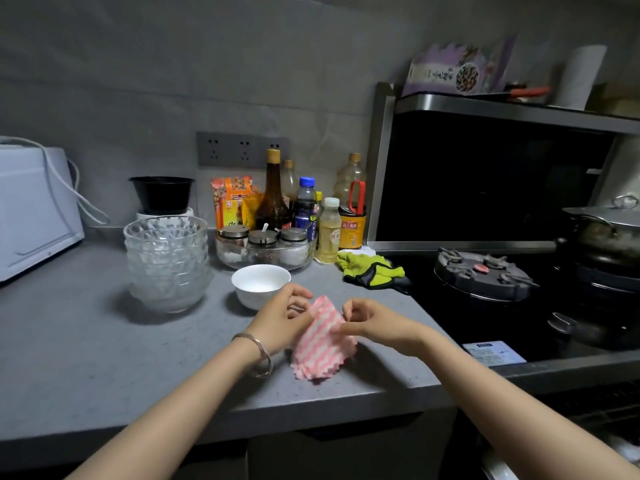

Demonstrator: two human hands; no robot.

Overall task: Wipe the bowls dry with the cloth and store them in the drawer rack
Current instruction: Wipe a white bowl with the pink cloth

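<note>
While left hand (280,315) and right hand (374,323) pinch cloth (322,351) | grey countertop (104,358) | grey wall (173,64) | stove (450,323) right

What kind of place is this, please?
Most likely a home kitchen. A gas stove with a lidded pot is set beside the grey counter, sauce bottles stand by the wall, and glass bowls are stacked near the cloth.
</note>
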